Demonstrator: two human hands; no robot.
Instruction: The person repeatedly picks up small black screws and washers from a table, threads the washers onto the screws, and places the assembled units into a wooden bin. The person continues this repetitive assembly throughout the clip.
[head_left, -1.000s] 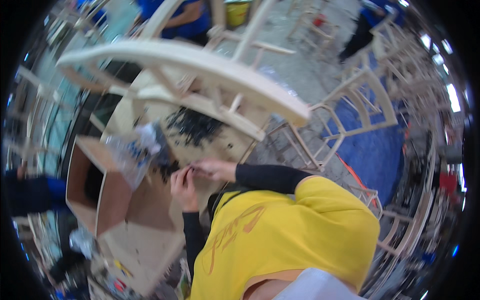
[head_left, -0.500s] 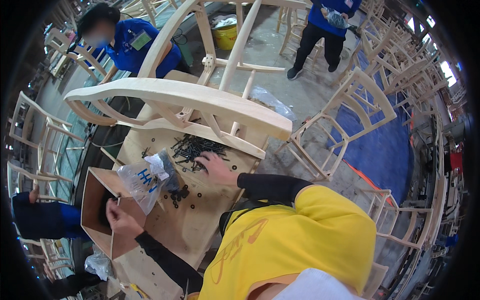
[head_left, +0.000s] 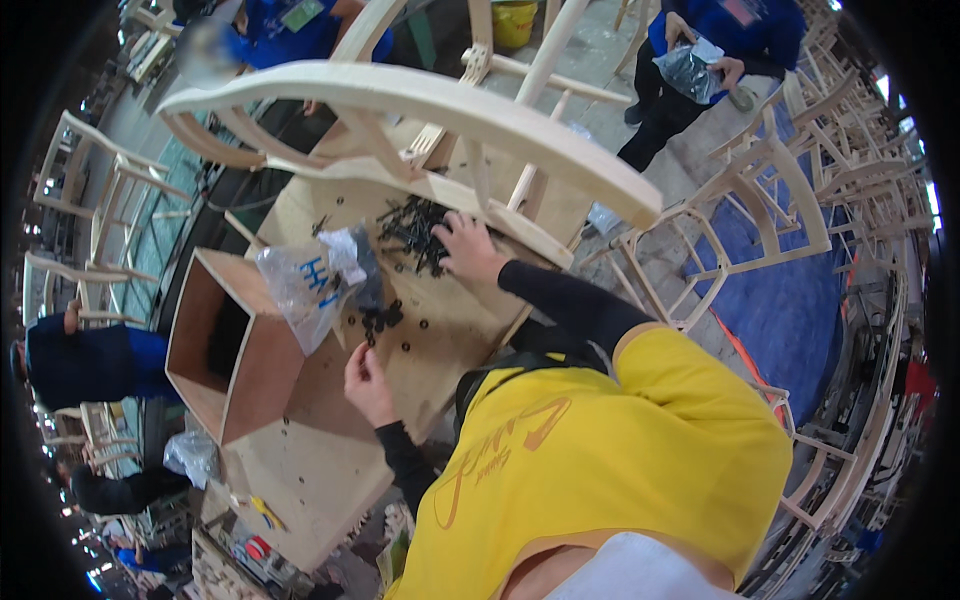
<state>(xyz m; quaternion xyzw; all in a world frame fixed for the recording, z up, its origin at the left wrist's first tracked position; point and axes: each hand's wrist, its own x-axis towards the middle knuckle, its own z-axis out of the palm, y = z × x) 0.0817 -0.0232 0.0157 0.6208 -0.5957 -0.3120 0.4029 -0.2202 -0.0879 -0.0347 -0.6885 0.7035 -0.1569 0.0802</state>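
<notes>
My right hand (head_left: 470, 248) lies at the right edge of a pile of black bolts (head_left: 410, 225), its fingers spread and touching them. My left hand (head_left: 370, 385) is beside a loose cluster of black washers (head_left: 380, 318). Its thumb and fingers come together at the cluster's lower edge; anything between them is too small to make out. Left of the washers lies a clear plastic bag (head_left: 300, 295) with blue print, and a bundle of dark parts is partly hidden at its right side. Further left stands an open wooden box (head_left: 262, 385), its interior dark.
A pale wooden chair frame (head_left: 400, 90) lies across the far side of the wooden tabletop (head_left: 335, 455). Yellow-handled pliers (head_left: 265, 512) rest near the table's lower edge. Across the table, a person in blue (head_left: 290, 30) leans in; another (head_left: 715, 60) holds a plastic bag.
My left hand has moved from the wooden box's rim to the washers. My right hand stays at the bolts. The standing person at the upper right has come closer.
</notes>
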